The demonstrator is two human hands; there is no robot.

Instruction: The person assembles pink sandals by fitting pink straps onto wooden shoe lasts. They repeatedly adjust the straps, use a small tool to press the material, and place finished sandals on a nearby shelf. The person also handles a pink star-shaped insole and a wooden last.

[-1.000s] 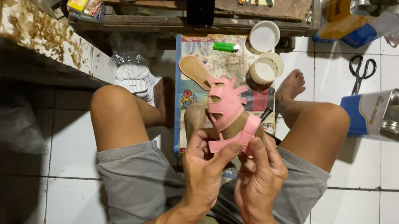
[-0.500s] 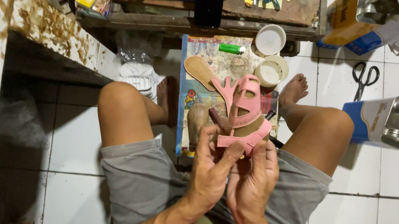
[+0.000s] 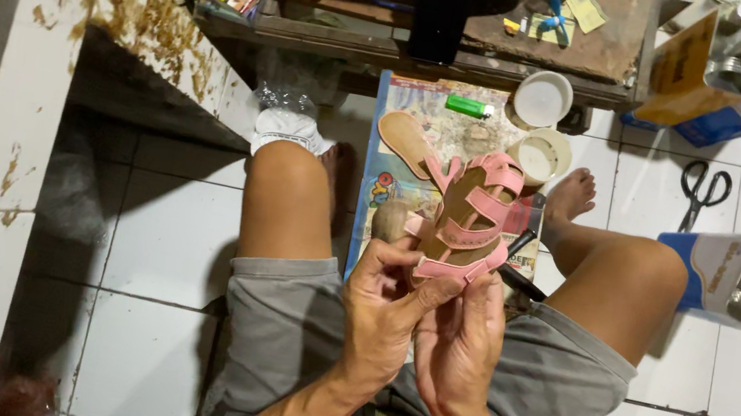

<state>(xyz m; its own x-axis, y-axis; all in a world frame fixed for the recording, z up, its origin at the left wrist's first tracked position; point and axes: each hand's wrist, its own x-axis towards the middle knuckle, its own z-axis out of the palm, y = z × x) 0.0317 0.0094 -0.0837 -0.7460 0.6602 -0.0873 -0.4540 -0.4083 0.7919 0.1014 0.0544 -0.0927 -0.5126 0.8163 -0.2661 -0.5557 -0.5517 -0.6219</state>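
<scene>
Head view, both hands (image 3: pixel 426 325) gripping pink sandal (image 3: pixel 470 221), heel hidden

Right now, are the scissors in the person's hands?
No, the scissors lie on the floor tiles, while both hands hold a pink sandal.

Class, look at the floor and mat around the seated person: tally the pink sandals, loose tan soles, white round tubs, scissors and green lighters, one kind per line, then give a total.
Pink sandal, held by left hand and right hand: 1
Loose tan sole: 1
White round tubs: 2
Scissors: 1
Green lighter: 1
Total: 6
</scene>
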